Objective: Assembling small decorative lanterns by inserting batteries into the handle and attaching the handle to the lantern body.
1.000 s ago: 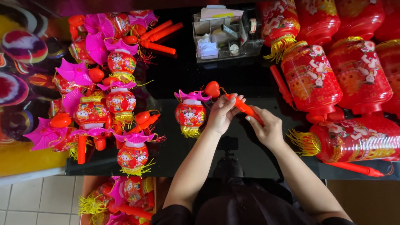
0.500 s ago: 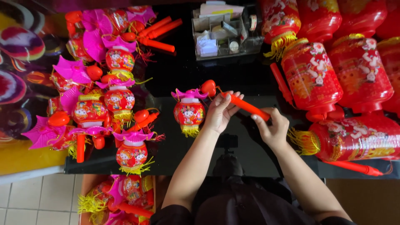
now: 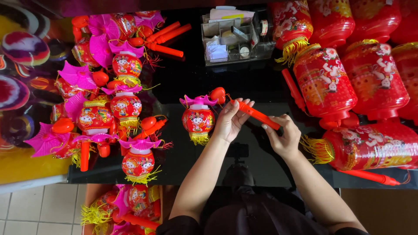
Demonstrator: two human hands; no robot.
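Hands grip one orange stick (image 3: pixel 257 115): left hand (image 3: pixel 230 119) beside the small lantern (image 3: pixel 198 119), right hand (image 3: pixel 283 137) at its far end; tugging could topple that lantern.

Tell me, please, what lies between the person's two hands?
Only the orange stick spans the gap from left hand to right hand, over bare black tabletop, in the head view.

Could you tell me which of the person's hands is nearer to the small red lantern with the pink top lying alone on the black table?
Left. The left hand is right beside the small lantern, gripping the orange stick; the right hand holds the stick's far end, farther away.
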